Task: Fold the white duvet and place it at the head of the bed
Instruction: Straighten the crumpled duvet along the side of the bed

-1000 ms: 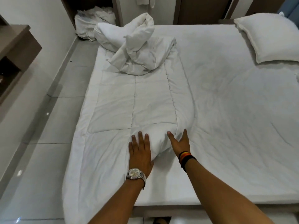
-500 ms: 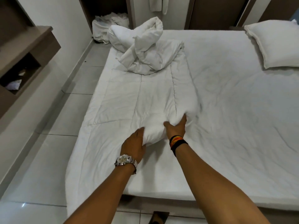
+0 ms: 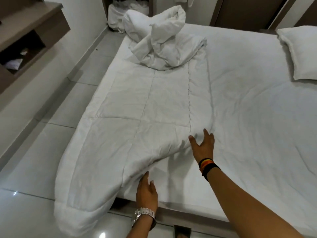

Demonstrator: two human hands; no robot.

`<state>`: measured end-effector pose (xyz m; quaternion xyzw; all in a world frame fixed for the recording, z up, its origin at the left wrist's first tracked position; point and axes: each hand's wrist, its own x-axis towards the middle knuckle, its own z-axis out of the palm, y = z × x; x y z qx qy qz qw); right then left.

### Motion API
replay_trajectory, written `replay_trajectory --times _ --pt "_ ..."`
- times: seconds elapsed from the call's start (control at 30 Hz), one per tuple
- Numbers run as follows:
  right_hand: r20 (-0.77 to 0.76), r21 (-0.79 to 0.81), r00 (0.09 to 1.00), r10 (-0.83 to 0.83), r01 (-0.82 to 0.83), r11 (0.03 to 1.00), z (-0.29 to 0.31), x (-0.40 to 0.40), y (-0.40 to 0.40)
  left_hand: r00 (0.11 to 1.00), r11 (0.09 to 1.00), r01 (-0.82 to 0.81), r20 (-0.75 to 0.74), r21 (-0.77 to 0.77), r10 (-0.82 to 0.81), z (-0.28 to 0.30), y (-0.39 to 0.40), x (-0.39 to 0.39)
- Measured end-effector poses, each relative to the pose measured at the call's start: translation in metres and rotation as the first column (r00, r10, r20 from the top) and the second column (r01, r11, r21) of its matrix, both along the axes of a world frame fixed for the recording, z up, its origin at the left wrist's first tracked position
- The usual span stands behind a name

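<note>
The white duvet [image 3: 145,103] lies flat along the left side of the bed [image 3: 257,126]. Its far end is bunched in a twisted heap [image 3: 163,43], and its near corner hangs off the bed over the floor. My left hand [image 3: 147,190] is at the duvet's near edge with some fingers hidden under the fabric, gripping it. My right hand [image 3: 203,146] rests on the duvet's right edge with fingers spread, holding nothing.
A white pillow [image 3: 301,52] lies at the far right of the bed. A pile of white linen [image 3: 118,18] sits on the floor past the far left corner. A brown wall shelf [image 3: 25,40] juts out at the left over the tiled floor [image 3: 42,152].
Both hands have let go of the bunched fold. My left hand moved back to the bed's near edge, drawing the duvet's edge out. My right hand opened and spread on the duvet.
</note>
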<state>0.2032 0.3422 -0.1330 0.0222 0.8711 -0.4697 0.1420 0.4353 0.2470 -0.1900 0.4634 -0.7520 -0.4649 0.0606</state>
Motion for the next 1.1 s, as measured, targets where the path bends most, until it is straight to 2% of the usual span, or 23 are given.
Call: replay_trajectory --times 0.1,0.2,0.33,0.43,0.5,0.6,0.67,0.77,0.83,0.9,0.93,1.03,1.1 --pt "0.06 0.022 0.996 0.066 -0.067 0.997 -0.027 -0.029 0.025 0.994 0.989 -0.107 0.0 0.098 0.108 -0.005 0.009 -0.026" --pt "0.118 -0.05 0.991 0.065 -0.06 0.997 -0.044 -0.051 0.035 0.997 0.993 -0.066 -0.039 0.095 0.07 0.0 0.026 -0.053" --pt "0.304 -0.173 0.952 0.031 0.024 0.985 -0.057 -0.085 0.04 0.998 0.999 0.018 -0.063 0.041 -0.015 0.004 0.05 -0.076" --pt "0.327 -0.251 0.941 0.087 -0.003 0.968 -0.063 -0.108 0.036 0.99 0.986 0.133 -0.043 -0.105 -0.138 -0.002 0.058 -0.085" --pt "0.306 -0.292 0.945 0.111 -0.018 0.956 -0.062 -0.118 0.03 0.948 0.898 0.296 -0.016 -0.326 -0.318 -0.01 0.058 -0.095" --pt "0.302 -0.374 0.944 0.13 -0.008 0.927 -0.06 -0.13 0.025 0.865 0.628 0.445 0.125 -0.639 -0.485 -0.009 0.048 -0.121" --pt "0.333 -0.44 0.93 0.159 0.004 0.898 -0.055 -0.132 0.023 0.86 0.52 0.467 0.232 -0.715 -0.454 0.005 0.03 -0.141" --pt "0.303 -0.527 0.932 0.2 -0.012 0.85 -0.037 -0.13 0.015 0.858 0.472 0.503 0.354 -0.724 -0.373 0.011 -0.011 -0.164" --pt "0.252 -0.584 0.941 0.227 -0.039 0.811 -0.023 -0.128 0.008 0.866 0.468 0.491 0.35 -0.735 -0.358 0.014 -0.037 -0.174" --pt "0.193 -0.613 0.941 0.278 -0.106 0.783 -0.006 -0.126 -0.001 0.886 0.491 0.441 0.275 -0.751 -0.374 0.02 -0.056 -0.178" --pt "0.166 -0.616 0.937 0.306 -0.143 0.775 0.003 -0.125 -0.006 0.895 0.521 0.41 0.22 -0.749 -0.389 0.024 -0.064 -0.179" --pt "0.117 -0.582 0.907 0.404 -0.267 0.768 0.019 -0.119 -0.015 0.927 0.695 0.291 0.015 -0.657 -0.374 0.04 -0.082 -0.175" --pt "0.141 -0.563 0.881 0.451 -0.304 0.769 0.025 -0.113 -0.014 0.931 0.754 0.245 -0.069 -0.61 -0.359 0.054 -0.087 -0.171"
